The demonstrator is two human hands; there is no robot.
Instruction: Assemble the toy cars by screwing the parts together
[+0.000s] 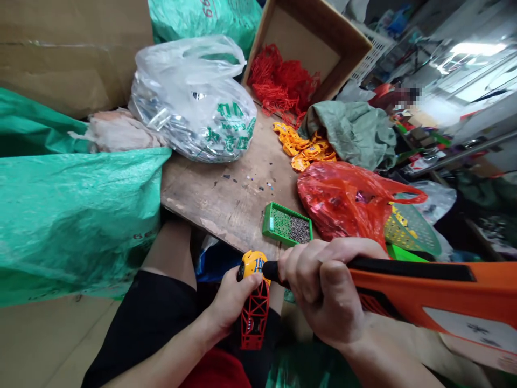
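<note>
My left hand is closed around a toy crane piece with a yellow body and a red lattice boom, held over my lap at the table's front edge. In my right hand is an orange and black power screwdriver, gripped near its front end. Its black tip meets the yellow body, close to my left thumb; the exact contact point is hidden. Just beyond the hands lies a green tray with many small dark screws at its right side.
Orange plastic parts spill from a grey-green sack. A red bag sits right of the tray. Behind are a clear plastic bag and a box of red lattice parts. Green sacks stand left. Another person is far right.
</note>
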